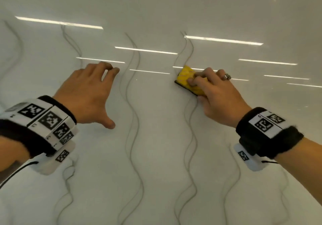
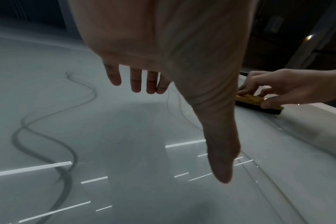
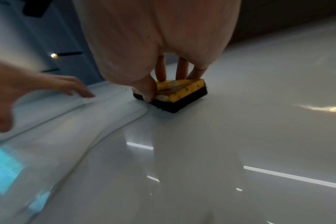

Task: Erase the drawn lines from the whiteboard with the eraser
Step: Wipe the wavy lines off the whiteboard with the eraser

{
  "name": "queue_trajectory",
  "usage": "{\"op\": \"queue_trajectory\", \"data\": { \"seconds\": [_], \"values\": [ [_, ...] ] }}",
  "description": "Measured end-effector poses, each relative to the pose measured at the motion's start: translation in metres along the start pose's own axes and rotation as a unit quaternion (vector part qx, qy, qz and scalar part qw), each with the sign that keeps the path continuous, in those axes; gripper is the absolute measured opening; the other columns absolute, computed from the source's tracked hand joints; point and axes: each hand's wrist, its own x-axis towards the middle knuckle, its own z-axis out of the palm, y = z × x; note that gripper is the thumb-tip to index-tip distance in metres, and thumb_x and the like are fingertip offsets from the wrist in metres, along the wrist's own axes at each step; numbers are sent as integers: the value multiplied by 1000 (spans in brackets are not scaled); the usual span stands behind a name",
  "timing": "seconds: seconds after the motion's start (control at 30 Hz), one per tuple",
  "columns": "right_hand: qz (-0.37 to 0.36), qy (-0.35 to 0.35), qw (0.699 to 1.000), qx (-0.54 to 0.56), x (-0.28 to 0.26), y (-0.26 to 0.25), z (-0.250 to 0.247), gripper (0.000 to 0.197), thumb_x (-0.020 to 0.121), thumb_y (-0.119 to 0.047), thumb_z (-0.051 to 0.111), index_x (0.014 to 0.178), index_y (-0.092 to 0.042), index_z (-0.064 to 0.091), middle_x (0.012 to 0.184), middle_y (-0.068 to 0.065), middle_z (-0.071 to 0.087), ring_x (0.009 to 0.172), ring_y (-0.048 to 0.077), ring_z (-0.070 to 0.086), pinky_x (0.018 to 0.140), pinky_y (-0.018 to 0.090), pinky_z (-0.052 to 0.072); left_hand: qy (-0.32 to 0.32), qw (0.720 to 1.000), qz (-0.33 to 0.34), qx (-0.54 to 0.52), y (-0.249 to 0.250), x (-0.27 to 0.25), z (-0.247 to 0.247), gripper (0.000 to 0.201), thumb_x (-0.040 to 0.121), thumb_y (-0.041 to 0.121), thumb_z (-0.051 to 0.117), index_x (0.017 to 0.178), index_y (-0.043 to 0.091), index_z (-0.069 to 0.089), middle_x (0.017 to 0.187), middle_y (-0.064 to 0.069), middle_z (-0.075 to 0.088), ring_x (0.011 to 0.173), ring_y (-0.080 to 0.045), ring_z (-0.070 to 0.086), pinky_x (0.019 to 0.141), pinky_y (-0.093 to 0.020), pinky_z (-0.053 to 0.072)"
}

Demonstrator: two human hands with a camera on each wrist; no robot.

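Observation:
A glossy whiteboard [image 1: 156, 146] fills the head view, crossed by several wavy grey drawn lines [image 1: 132, 120]. My right hand [image 1: 209, 85] grips a yellow eraser [image 1: 186, 78] with a black felt base and holds it flat on the board, over a pair of lines. The right wrist view shows the eraser [image 3: 178, 94] pinched between thumb and fingers, felt side down. My left hand [image 1: 90, 89] is spread, fingers straight, fingertips touching the board left of the eraser. In the left wrist view the left hand [image 2: 144, 81] holds nothing, and the eraser [image 2: 257, 104] sits at the right.
Ceiling light reflections [image 1: 223, 40] streak the board. The board's far edge [image 2: 297, 106] runs close behind the eraser in the left wrist view, with dark room structure beyond. More wavy lines [image 2: 48, 136] lie to the left of my left hand.

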Motion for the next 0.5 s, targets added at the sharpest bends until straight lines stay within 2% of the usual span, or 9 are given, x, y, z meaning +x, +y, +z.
{"op": "queue_trajectory", "data": {
  "seconds": [0.07, 0.1, 0.13, 0.2, 0.3, 0.4, 0.5],
  "values": [
    [-57, -34, 998, -14, -3, 10, -11, 54, 75, 2, 69, 125, -18, 59, 125, 8, 53, 88, 36, 46, 77, 45, 47, -1, 1000, 0, 5, 1, 2, 6, 150, 35, 83, 76, 155, 16, 15, 152, -5, 24, 136, -28, 33, 108, -42, 40],
    [-45, -45, 998, -27, 8, 20, -19, 55, 75, 2, 68, 124, -20, 57, 125, 8, 51, 90, 37, 48, 78, 47, 49, -1, 1000, 1, 2, 0, 3, 8, 149, 37, 81, 77, 156, 16, 16, 152, -6, 24, 136, -28, 33, 109, -41, 39],
    [-9, -38, 998, -39, 25, 32, -24, 53, 77, 1, 67, 124, -21, 56, 126, 9, 49, 93, 39, 49, 82, 48, 48, -1, 1000, 4, -1, 0, 5, 10, 149, 37, 81, 78, 156, 15, 16, 152, -6, 24, 136, -28, 34, 109, -41, 39],
    [84, 26, 995, -56, 65, 48, -34, 47, 79, 0, 65, 123, -17, 58, 126, 13, 47, 98, 43, 49, 89, 45, 40, -1, 1000, 6, -4, 0, 7, 11, 150, 35, 81, 78, 155, 16, 16, 151, -5, 24, 135, -27, 34, 109, -41, 40],
    [158, 73, 984, -41, 114, 41, -34, 42, 81, -1, 61, 121, -14, 58, 126, 14, 47, 99, 39, 47, 86, 41, 39, 5, 1000, 7, -5, 0, 10, 13, 149, 35, 80, 79, 154, 16, 16, 149, -3, 23, 136, -26, 32, 108, -39, 40],
    [110, 54, 992, -8, 124, 5, -21, 43, 81, -3, 61, 122, -17, 59, 124, 9, 49, 98, 33, 43, 87, 39, 39, 13, 1000, 12, -11, -1, 11, 14, 148, 33, 80, 80, 152, 16, 18, 147, -2, 25, 135, -26, 32, 107, -39, 40],
    [-4, -5, 1000, 9, 82, -27, -4, 49, 74, 1, 63, 120, -17, 62, 121, 7, 55, 94, 33, 46, 82, 34, 35, 17, 1000, 23, -13, -4, 11, 13, 148, 30, 81, 79, 150, 15, 22, 146, -4, 29, 134, -28, 33, 105, -41, 41]
  ]
}}
